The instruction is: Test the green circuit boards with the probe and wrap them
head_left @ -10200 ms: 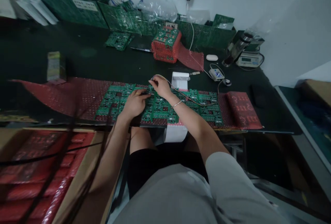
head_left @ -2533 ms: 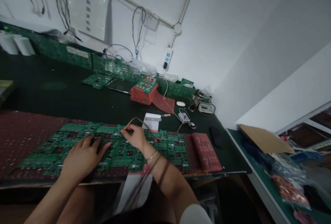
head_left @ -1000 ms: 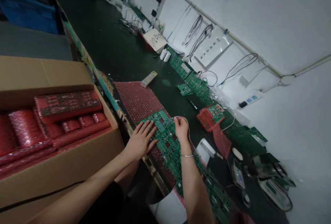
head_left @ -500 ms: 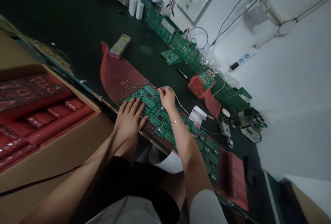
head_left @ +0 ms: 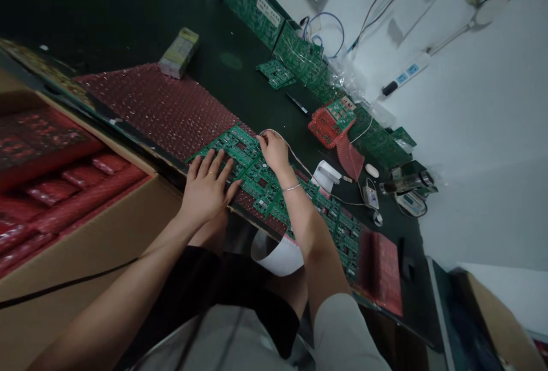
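Note:
Several green circuit boards lie in a row along the table's near edge, on red bubble wrap. My left hand rests with spread fingers on the near side of the leftmost board. Over the far edge of the boards, my right hand has its thumb and fingers pinched together at the end of a thin cable. The cable runs right to a small white device. What sits between the right fingertips is too small to make out.
A cardboard box of red-wrapped packs stands at the left, below the table edge. A small block rests on the wrap. Farther back are a pen, a red-wrapped board and a green board wall.
The view has shifted somewhat. The left part of the bubble wrap, curled up before, now lies flat over the table. Both hands keep about the same places on the boards.

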`<action>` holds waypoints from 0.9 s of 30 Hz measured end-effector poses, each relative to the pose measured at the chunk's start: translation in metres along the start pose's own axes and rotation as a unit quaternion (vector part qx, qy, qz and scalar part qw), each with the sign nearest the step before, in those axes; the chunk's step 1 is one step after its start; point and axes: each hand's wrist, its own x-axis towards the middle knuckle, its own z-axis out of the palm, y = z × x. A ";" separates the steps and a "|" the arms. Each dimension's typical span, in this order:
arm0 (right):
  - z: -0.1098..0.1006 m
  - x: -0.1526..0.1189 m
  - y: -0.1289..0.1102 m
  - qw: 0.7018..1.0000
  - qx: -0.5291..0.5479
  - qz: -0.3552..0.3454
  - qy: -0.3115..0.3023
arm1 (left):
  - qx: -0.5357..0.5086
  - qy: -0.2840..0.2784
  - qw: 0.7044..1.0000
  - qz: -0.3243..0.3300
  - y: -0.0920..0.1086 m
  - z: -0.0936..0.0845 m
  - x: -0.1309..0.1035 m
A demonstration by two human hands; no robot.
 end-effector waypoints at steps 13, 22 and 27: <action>-0.004 0.033 0.018 0.995 0.062 0.028 -0.069 | -0.186 -0.053 0.961 0.200 0.080 0.015 -0.052; -0.004 0.044 0.024 0.992 0.001 -0.011 -0.129 | -0.194 -0.136 0.924 0.299 0.111 0.059 -0.110; 0.006 0.047 0.034 0.993 -0.006 -0.050 -0.102 | -0.170 -0.140 0.929 0.298 0.106 0.066 -0.125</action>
